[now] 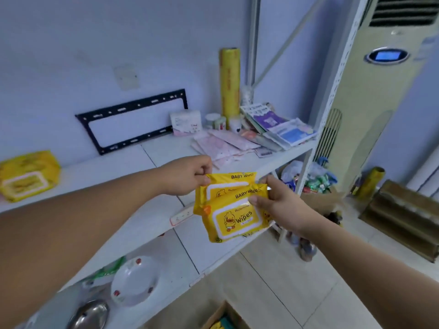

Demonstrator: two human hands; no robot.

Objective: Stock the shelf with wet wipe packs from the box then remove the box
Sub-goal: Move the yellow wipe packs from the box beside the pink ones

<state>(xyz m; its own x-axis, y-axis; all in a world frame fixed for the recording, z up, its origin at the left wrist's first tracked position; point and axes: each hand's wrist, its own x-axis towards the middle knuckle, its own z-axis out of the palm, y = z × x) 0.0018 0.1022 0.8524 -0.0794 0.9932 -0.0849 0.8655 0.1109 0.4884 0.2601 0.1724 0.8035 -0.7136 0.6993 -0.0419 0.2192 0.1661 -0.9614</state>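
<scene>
**Wipes in both hands, going to the shelf**

Wipes first: I have two yellow packs in the air, overlapping, one half behind the other, held over the shelf's (133,176) front edge. A third pack (27,175) already lies on the shelf, far out to the left of my left hand.

My left hand (187,174) is closed in a pinch on the top left corner of the rear pack (234,180). Only the fingertips grip; the pack hangs below them. My right hand (276,201) is closed on the right side of the front pack (234,218), thumb (257,200) across its face, the other fingers hidden behind it.

To do this well, I'd judge the packs should be separated before either goes down, since a corner pinch is a weak hold and soft packs slide on each other. I would carry the rear pack leftward toward the one already lying there and lay it flat, label up. The front pack can follow beside it. Clutter sits on the shelf beyond my right hand, so left is the better side.

A corner of the box (223,317) shows below my hands, at the bottom edge, with something yellow inside.
</scene>
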